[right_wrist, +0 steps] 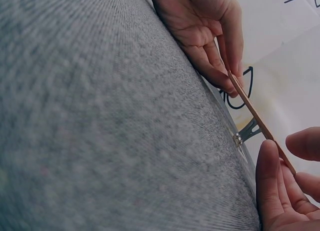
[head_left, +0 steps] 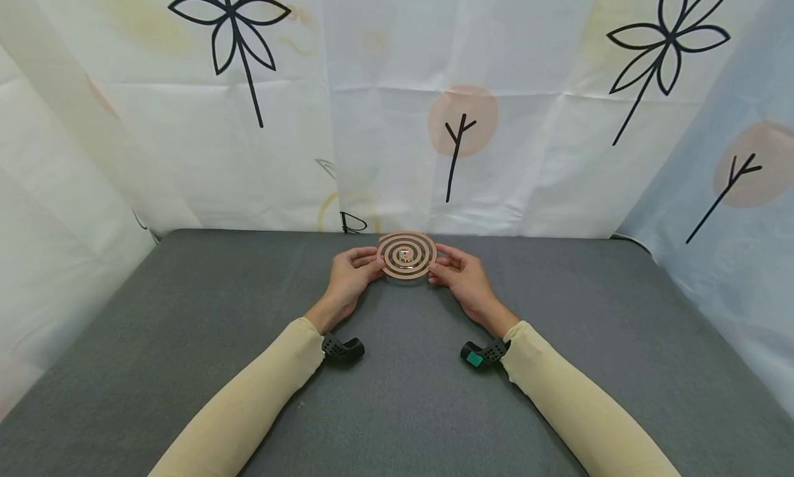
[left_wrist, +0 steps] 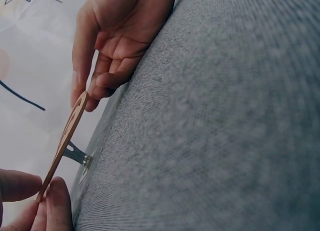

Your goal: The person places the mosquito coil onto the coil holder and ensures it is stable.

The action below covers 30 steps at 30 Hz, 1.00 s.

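Observation:
A flat, tan-brown spiral coil, like a mosquito coil (head_left: 406, 276), is held above the far part of the table, between both hands. My left hand (head_left: 349, 277) pinches its left rim, with the thumb on one face and fingers on the other. At the opposite rim, my right hand (head_left: 466, 278) grips it in the same way. Both wrist views show the coil edge-on and tilted. Beneath its middle is a small grey metal stand (left_wrist: 75, 153), also visible in the right wrist view as a slotted metal strip (right_wrist: 249, 131). The stand's base is mostly hidden.
A grey cloth-covered table (head_left: 403, 408) spreads beneath both arms. Behind it hangs a white curtain (head_left: 384, 118) printed with leaves and twigs, meeting the table's far edge close to the coil. Side curtains flank the table. Dark bands (head_left: 344, 349) sit on both wrists.

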Each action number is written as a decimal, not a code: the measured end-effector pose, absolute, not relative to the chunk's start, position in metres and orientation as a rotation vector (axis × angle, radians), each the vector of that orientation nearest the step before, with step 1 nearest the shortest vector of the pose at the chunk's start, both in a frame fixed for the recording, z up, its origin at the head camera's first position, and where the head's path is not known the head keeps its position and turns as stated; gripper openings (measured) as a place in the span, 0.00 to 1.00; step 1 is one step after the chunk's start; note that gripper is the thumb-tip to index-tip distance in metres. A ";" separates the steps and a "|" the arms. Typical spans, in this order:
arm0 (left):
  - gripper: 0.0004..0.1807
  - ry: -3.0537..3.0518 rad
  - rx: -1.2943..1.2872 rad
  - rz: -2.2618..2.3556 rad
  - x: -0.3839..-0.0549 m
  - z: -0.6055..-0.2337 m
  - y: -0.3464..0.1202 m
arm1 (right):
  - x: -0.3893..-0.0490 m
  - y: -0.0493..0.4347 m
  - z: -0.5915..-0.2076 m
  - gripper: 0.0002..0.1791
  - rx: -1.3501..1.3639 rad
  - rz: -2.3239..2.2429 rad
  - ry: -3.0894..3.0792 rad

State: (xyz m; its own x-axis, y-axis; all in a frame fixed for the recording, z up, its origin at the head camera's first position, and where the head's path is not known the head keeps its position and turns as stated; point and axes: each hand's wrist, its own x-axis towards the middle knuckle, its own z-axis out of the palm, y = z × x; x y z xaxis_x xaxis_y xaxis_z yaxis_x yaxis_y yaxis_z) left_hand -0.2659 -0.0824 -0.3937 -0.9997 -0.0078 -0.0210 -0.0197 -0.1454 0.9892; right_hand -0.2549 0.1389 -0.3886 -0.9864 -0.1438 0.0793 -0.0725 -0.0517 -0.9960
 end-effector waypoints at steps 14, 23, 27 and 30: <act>0.19 2.104 -0.078 2.312 -0.263 -0.390 -0.081 | -0.256 0.140 -0.389 0.28 -0.246 -2.195 2.138; 0.20 2.106 -0.077 2.302 -0.263 -0.389 -0.081 | -0.255 0.141 -0.388 0.28 -0.248 -2.176 2.139; 0.20 2.104 -0.078 2.302 -0.262 -0.389 -0.081 | -0.255 0.141 -0.387 0.28 -0.242 -2.162 2.135; 0.20 2.098 -0.085 2.307 -0.263 -0.389 -0.081 | -0.255 0.142 -0.386 0.29 -0.236 -2.151 2.126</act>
